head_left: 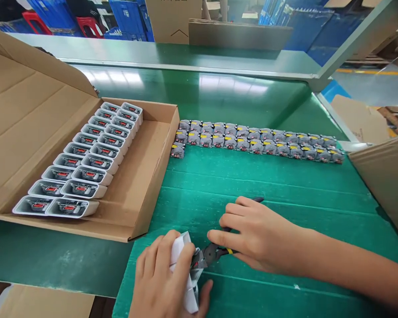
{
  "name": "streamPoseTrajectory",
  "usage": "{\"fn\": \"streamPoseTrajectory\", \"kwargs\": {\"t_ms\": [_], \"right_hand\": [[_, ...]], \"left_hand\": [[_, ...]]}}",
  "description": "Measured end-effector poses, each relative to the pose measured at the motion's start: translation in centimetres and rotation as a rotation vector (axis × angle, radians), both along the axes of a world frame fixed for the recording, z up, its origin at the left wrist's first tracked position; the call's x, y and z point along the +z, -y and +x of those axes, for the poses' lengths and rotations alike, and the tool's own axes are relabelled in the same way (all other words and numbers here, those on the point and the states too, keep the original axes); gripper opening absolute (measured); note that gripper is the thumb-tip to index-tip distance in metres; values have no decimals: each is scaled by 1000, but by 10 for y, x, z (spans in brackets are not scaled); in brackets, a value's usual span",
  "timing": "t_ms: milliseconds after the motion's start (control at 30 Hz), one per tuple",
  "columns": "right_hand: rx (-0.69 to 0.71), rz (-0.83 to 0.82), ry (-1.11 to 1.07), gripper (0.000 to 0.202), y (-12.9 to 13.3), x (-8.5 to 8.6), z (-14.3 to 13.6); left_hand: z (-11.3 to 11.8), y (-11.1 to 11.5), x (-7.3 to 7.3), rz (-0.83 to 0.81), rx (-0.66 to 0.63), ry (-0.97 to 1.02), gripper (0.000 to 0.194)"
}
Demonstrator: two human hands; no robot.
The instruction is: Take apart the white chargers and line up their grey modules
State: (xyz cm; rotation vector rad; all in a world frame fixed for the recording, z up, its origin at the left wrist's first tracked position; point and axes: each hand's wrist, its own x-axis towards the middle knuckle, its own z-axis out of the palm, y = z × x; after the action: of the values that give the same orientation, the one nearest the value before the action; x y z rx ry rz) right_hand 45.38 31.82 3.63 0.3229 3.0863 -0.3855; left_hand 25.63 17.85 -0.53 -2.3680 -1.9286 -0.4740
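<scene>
My left hand (pixel 166 274) is wrapped round a white plastic housing (pixel 190 298) low in the view, its open side facing right. In my right hand (pixel 255 229) is a pair of dark pliers (pixel 212 252) with a bit of yellow on the handle. The plier jaws reach into the opening of the housing, beside a small red part. What exactly the jaws touch is too small to tell. Both hands are over the green work mat (pixel 268 181).
On the left, an open cardboard box (pixel 146 159) holds two columns of white housings (pixel 97 162) with red-marked parts inside. Rows of small grey parts with yellow marks (pixel 230 141) lie along the mat's back. A cardboard sheet (pixel 384 176) stands at right, near a metal frame post (pixel 348 39).
</scene>
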Motion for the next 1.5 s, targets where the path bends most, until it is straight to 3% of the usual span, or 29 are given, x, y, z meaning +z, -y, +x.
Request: {"fn": "streamPoseTrajectory", "kwargs": {"t_ms": [400, 667, 767, 900, 1033, 1133, 1233, 1367, 1500], "right_hand": [[-39, 110, -37, 17, 13, -4, 1], [-94, 151, -12, 25, 17, -5, 23], [-139, 193, 1, 22, 19, 2, 47], [-381, 260, 7, 34, 16, 3, 108], [-746, 138, 150, 37, 6, -18, 153], [-853, 88, 188, 43, -3, -33, 167], [-903, 143, 163, 42, -8, -34, 178], [-899, 105, 49, 33, -10, -28, 179], [-763, -10, -93, 30, -18, -31, 146]], "left_hand": [[9, -4, 5, -44, 76, -9, 25], [26, -17, 9, -104, -17, 65, 18], [26, -16, 7, -94, -36, 64, 18], [21, -10, 4, -74, 35, 25, 22], [32, -8, -3, -15, -69, 19, 24], [40, -8, -11, 52, -136, -20, 23], [38, -10, -16, 107, -177, -27, 23], [32, -12, -17, 105, -210, -23, 25], [31, -12, -17, 95, -217, -9, 31]]}}
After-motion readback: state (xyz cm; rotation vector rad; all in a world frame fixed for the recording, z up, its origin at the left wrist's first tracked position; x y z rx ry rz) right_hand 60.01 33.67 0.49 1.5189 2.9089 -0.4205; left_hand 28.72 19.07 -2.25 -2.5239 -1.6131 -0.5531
